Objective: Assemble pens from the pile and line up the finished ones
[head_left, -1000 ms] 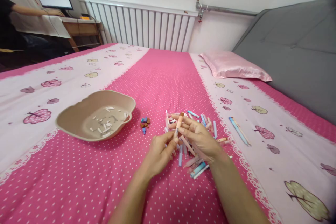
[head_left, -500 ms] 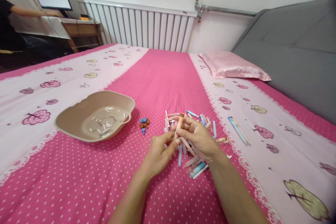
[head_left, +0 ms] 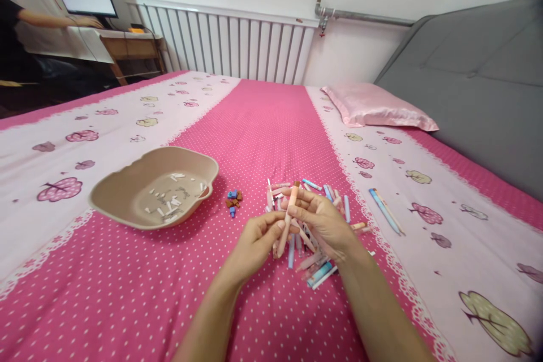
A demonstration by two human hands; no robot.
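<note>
In front of me both hands hold one slim pen, its upper barrel peach with a brown-orange end [head_left: 293, 194] and its lower part pale pink. My right hand [head_left: 322, 220] pinches the upper barrel between thumb and fingers. Lower down, the thumb and fingers of my left hand [head_left: 257, 242] close on the pale part. The pen slants, brown end up and away from me. Under and around my hands lies a heap of pen parts [head_left: 311, 260] in pink, blue and white, partly hidden by my fingers.
A beige basin [head_left: 123, 203] with small white pieces and thin metal-looking bits stands left. Small blue and brown pieces [head_left: 233, 199] lie beside it. Two pens [head_left: 385, 212] lie right of the heap. Further off are a pink pillow [head_left: 377, 104] and a person's arm [head_left: 46, 20] at a desk.
The pen is now more upright, and its pale lower part shows below my left fingers. Both hands have shifted only slightly; the basin and the heap look the same.
</note>
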